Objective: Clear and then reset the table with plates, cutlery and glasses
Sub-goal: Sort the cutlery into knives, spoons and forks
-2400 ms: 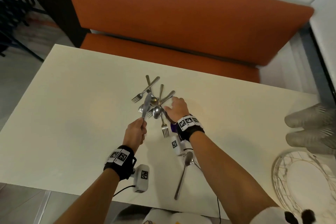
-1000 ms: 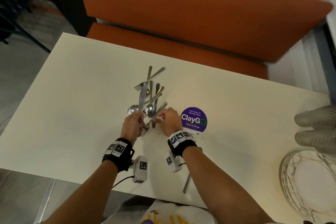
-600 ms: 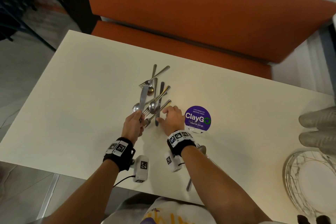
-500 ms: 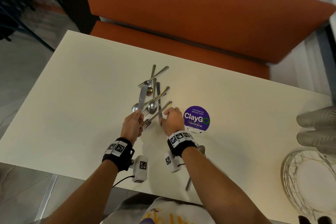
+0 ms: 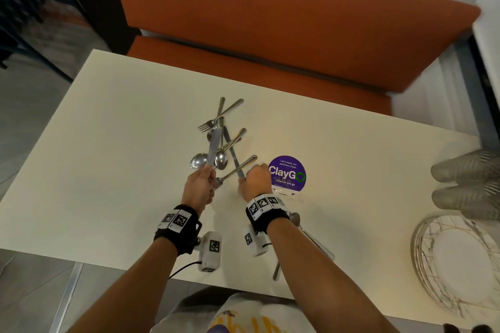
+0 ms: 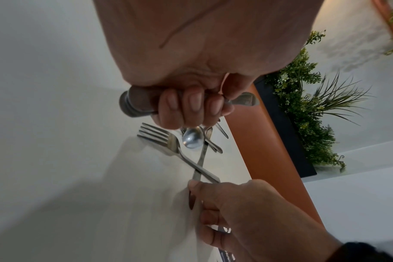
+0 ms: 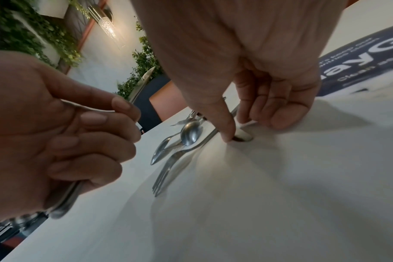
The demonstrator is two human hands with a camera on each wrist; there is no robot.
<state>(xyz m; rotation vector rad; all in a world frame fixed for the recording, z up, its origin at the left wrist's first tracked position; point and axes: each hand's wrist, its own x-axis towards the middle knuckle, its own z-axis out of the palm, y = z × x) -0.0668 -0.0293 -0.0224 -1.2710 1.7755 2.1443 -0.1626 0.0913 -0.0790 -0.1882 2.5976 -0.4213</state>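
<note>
Orange bench (image 5: 284,21), grey floor (image 5: 24,105)

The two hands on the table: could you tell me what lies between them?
In the head view, one fork lies slanted on the table between the left hand and right hand.

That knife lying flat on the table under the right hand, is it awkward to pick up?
Probably a little. The knife is thin, smooth metal lying flat, so the right hand must pinch its end. It looks stiff, so it should lift as one piece. A fork crosses it and may shift.
</note>
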